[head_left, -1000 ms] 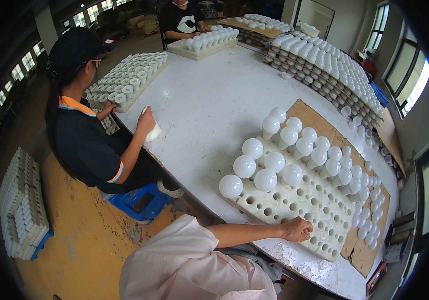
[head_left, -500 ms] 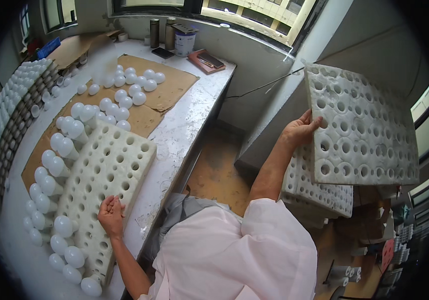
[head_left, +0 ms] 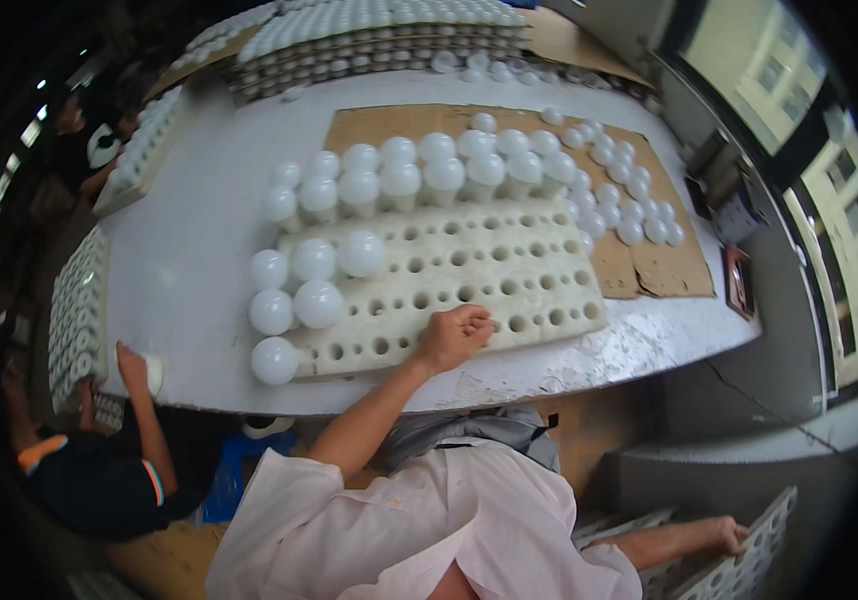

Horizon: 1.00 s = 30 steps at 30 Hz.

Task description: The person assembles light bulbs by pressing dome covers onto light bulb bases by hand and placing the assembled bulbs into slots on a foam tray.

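Note:
A white foam board [head_left: 509, 262] with rows of holes lies on the table in front of me. White light bulbs [head_left: 439, 178] stand along its far side, and several more bulbs [head_left: 317, 302] cluster at its left end. My left hand [head_left: 457, 337] rests over the near edge of this board, its fingers curled together with nothing seen in them. Low at the right, my right hand [head_left: 724, 535] grips the edge of another holed foam board [head_left: 749, 562], which is tilted and partly cut off by the picture's dark rim.
Loose bulbs [head_left: 632, 210] lie on brown cardboard [head_left: 677, 262] to the right. Stacked trays of bulbs [head_left: 379, 45] stand at the back. Another person [head_left: 99, 485] works at the left beside an upright tray [head_left: 79, 310]. A notebook with a phone [head_left: 739, 280] lies at the table's right edge.
My view has swung left toward the table. My right hand has lowered the foam board from raised beside me to down at the right. My left hand stays on the table board.

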### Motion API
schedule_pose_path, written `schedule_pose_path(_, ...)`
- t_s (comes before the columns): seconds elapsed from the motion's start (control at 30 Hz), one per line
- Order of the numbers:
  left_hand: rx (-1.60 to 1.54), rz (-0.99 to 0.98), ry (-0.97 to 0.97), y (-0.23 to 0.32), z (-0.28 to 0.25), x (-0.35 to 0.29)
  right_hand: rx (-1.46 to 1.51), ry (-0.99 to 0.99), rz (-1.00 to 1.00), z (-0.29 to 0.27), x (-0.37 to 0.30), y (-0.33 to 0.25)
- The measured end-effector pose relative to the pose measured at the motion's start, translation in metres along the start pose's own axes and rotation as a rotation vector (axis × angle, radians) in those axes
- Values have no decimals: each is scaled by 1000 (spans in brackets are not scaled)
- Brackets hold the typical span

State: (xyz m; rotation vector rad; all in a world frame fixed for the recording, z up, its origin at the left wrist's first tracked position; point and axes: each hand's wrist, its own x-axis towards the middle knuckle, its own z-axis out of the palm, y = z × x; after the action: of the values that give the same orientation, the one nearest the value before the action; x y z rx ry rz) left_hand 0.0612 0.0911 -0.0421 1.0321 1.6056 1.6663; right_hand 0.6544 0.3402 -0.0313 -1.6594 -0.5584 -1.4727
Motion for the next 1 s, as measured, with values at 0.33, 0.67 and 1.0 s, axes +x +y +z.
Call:
schedule_pose_path(0.33,108,139,89,5,8,-11,973,-505,68,-37,-153,-333)
schedule_pose_path(0.67,120,248,68,-1,9,-5,1293,-729,-72,-10,-159,-372)
schedule_pose_path(1.0,25,186,56,6,8,-11,1561,-981,-249,-26,-186,-426)
